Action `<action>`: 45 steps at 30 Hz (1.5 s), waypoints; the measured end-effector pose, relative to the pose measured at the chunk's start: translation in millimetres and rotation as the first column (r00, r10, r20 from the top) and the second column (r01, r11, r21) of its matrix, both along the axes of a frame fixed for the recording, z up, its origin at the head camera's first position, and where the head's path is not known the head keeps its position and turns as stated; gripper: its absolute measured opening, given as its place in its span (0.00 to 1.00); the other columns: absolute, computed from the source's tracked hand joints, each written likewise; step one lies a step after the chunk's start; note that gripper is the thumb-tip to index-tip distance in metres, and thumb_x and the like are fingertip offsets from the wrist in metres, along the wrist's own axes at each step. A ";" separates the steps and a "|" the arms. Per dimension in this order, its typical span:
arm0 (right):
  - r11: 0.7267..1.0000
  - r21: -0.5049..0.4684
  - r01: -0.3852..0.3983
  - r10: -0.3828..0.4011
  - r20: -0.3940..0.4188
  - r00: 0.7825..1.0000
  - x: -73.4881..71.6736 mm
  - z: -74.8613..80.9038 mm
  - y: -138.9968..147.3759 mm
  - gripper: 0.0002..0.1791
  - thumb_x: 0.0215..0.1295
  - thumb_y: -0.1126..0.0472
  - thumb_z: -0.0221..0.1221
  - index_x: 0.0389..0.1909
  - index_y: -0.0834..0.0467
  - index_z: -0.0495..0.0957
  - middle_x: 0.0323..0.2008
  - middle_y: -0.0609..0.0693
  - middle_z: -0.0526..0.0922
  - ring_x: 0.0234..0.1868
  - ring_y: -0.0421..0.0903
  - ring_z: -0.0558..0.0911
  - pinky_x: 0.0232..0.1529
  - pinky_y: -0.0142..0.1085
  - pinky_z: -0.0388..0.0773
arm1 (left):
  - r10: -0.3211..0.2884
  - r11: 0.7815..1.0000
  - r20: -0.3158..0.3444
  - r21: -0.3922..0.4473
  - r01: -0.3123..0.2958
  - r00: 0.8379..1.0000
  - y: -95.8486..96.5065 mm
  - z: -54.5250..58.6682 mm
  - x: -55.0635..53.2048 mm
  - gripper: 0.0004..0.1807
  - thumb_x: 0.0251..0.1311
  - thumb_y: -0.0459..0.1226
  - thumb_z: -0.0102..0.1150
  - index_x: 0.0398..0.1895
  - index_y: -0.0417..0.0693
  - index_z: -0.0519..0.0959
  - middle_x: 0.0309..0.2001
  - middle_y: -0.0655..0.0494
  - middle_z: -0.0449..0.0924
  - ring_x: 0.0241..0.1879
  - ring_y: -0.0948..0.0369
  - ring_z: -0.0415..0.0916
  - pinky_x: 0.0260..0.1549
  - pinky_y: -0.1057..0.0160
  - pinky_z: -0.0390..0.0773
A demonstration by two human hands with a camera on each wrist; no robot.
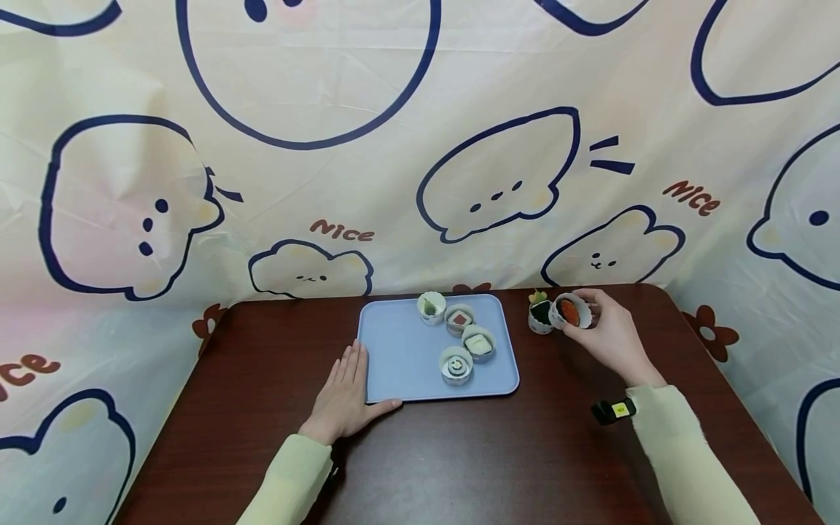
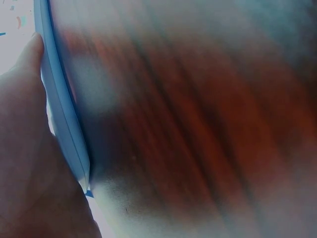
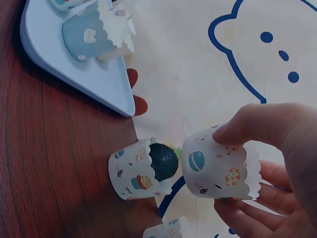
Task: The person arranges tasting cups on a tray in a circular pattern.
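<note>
Between thumb and fingers, my right hand (image 1: 610, 332) holds a patterned paper baking cup (image 3: 215, 166) with scalloped rim and orange filling. The held cup is right of the tray, close to a similar paper cup (image 3: 130, 171) with a dark, rounded filling that stands on the table. My left hand (image 1: 344, 399) lies with straight fingers along the left edge of the light blue tray (image 1: 400, 350), its thumb at the front edge. On the tray's right half, several paper cups hold small sushi-like pieces, among them a white cup (image 1: 456, 366) near the front.
Another patterned cup (image 3: 166, 230) shows partly at the bottom of the right wrist view. The dark brown wooden table (image 1: 459, 459) ends at the back against a cartoon-printed cloth (image 1: 394, 182), which also hangs along both sides.
</note>
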State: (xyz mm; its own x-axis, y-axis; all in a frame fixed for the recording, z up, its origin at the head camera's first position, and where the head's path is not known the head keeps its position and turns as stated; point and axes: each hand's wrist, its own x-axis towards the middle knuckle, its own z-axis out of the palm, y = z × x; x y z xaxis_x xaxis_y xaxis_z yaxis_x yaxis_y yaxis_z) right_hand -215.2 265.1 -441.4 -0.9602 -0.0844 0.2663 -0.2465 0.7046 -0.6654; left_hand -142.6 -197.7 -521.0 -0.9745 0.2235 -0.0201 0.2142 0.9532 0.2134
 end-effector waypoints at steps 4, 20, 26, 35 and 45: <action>1.000 -0.017 -0.024 0.024 -0.002 1.000 1.8 1.3 -5.9 0.32 0.59 0.64 0.71 0.63 0.65 0.72 0.53 0.65 0.79 0.45 0.61 0.82 0.43 0.56 0.81 | 0.002 1.000 0.012 -0.005 -0.002 1.000 1.4 4.6 0.5 0.69 0.55 0.78 0.50 0.79 0.31 0.47 0.80 0.35 0.41 0.78 0.43 0.41 0.73 0.45 0.46; 0.996 -0.032 -0.078 0.078 0.003 0.997 8.6 -1.5 -23.6 0.33 0.58 0.65 0.73 0.64 0.64 0.71 0.56 0.64 0.77 0.53 0.62 0.80 0.47 0.56 0.81 | 0.004 1.000 0.010 0.009 -0.005 1.000 1.1 3.5 0.0 0.69 0.54 0.78 0.49 0.79 0.30 0.47 0.80 0.35 0.42 0.78 0.43 0.40 0.73 0.45 0.46; 0.994 -0.031 -0.102 0.102 0.016 0.995 11.4 -3.0 -32.8 0.33 0.57 0.64 0.74 0.63 0.62 0.72 0.54 0.62 0.79 0.47 0.58 0.82 0.44 0.53 0.82 | 0.011 1.000 0.049 -0.016 -0.011 0.999 2.8 8.3 0.5 0.68 0.56 0.77 0.50 0.80 0.32 0.45 0.80 0.37 0.39 0.79 0.44 0.38 0.74 0.46 0.44; 0.990 -0.036 -0.135 0.136 0.028 0.990 17.0 -4.6 -44.8 0.34 0.56 0.63 0.74 0.64 0.60 0.73 0.57 0.60 0.78 0.51 0.57 0.82 0.46 0.51 0.82 | 0.007 1.000 0.056 -0.026 -0.006 0.998 2.5 7.7 -0.7 0.68 0.56 0.77 0.49 0.80 0.32 0.45 0.80 0.37 0.39 0.79 0.44 0.38 0.74 0.46 0.44; 0.980 -0.065 -0.186 0.189 0.030 0.982 18.0 -9.3 -62.3 0.35 0.55 0.61 0.75 0.65 0.57 0.73 0.55 0.56 0.80 0.48 0.53 0.82 0.44 0.49 0.83 | 0.012 1.000 0.045 -0.009 -0.012 0.999 1.7 5.1 -0.6 0.68 0.55 0.77 0.50 0.80 0.32 0.45 0.80 0.36 0.39 0.79 0.44 0.38 0.74 0.46 0.45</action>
State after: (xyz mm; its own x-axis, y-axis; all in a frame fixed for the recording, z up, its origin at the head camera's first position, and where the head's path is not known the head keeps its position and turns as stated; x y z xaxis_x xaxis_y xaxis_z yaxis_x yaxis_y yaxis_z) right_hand -197.2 202.7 -450.7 -0.9378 -0.2484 0.2425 -0.3458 0.6054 -0.7169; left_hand -143.2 -195.9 -515.9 -0.9752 0.2112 -0.0657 0.1929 0.9575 0.2142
